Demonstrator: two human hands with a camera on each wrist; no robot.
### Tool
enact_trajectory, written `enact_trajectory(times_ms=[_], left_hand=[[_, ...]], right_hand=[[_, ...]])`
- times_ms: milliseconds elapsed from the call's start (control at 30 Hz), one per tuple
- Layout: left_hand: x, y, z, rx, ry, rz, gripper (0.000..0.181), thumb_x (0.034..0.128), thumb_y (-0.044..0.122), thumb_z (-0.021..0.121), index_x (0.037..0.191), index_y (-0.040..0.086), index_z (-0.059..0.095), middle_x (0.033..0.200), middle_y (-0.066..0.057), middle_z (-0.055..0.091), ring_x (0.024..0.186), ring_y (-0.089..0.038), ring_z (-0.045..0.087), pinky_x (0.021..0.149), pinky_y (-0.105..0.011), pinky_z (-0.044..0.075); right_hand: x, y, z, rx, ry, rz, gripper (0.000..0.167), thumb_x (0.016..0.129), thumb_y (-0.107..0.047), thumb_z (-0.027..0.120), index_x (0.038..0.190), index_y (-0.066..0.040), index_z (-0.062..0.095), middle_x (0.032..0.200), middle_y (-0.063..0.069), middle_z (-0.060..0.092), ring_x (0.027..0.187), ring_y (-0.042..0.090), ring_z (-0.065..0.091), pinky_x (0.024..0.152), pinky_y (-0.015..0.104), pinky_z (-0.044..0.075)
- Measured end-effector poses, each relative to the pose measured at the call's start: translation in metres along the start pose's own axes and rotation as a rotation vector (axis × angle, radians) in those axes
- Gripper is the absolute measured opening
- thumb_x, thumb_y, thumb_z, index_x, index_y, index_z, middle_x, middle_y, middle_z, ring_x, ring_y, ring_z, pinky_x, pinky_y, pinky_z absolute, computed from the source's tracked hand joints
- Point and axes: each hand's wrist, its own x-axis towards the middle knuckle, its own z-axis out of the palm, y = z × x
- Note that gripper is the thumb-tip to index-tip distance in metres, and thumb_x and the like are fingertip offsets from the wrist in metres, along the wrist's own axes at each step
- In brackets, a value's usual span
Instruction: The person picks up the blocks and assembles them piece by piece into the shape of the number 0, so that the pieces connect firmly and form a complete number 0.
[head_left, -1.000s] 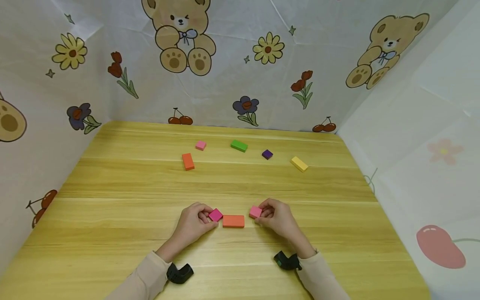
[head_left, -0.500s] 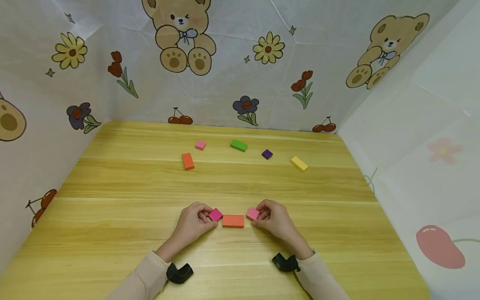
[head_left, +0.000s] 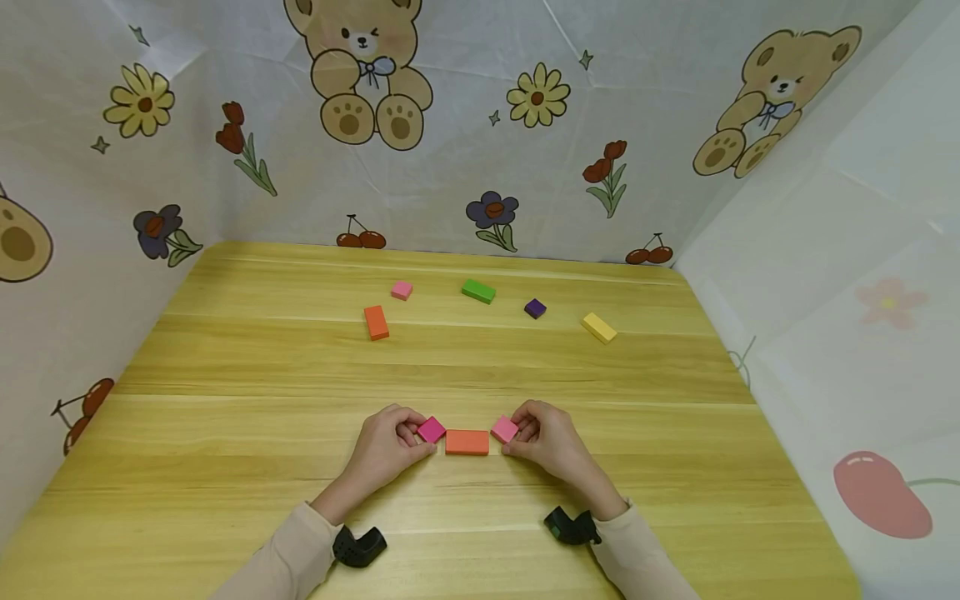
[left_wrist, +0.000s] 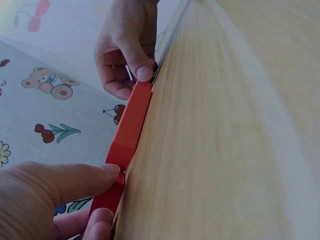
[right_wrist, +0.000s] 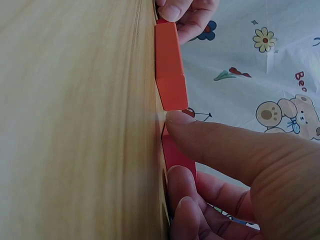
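So the left hand (head_left: 386, 442) is pinching a small magenta square block (head_left: 431, 430) between thumb and fingers, with the block sticking out at the fingertips on the hand's right side. The right hand (head_left: 555, 437) is doing pretty much the mirror image: a light pink square block (head_left: 505, 430) pinched at its fingertips, off the hand's left side. Sitting between them on the wood-grain table (head_left: 262, 467) is an orange rectangular block (head_left: 467, 442), lying lengthwise left to right. Both little squares are turned like diamonds, one corner aimed at the orange one's far corners; magenta is right up against it or super close, can't tell if they touch, and pink is just beside it. Way over on the far side there's an arc of others, left to right: orange-red rectangle (head_left: 377, 322), pale pink square (head_left: 402, 291), green rectangle (head_left: 478, 291), dark purple square (head_left: 535, 308), yellow rectangle (head_left: 599, 327).
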Motion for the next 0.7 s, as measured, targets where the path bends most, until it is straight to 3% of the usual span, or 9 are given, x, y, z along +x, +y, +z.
enact_trajectory(times_ms=[400,700], left_hand=[[-0.0002,0.0009,-0.0008,0.006,-0.001,0.001,0.029,0.0664,0.01,0.089,0.089,0.008,0.073,0.076,0.003,0.06,0.06,-0.001,0.053,0.056,-0.019,0.047],[0.0001,0.0017,-0.0007,-0.002,-0.006,-0.012,0.029,0.0667,0.011,0.09,0.089,0.007,0.073,0.076,0.002,0.06,0.061,-0.002,0.053,0.057,-0.019,0.046]], right_hand=[[-0.0001,0.0012,0.0014,-0.029,-0.011,-0.064,0.033,0.072,-0.013,0.087,0.095,-0.004,0.066,0.081,0.006,0.064,0.067,0.007,0.057,0.059,0.02,0.05],[0.0,0.0,0.0025,-0.023,-0.013,-0.068,0.033,0.071,-0.012,0.088,0.094,-0.004,0.065,0.081,0.006,0.064,0.067,0.008,0.057,0.059,0.019,0.05]])
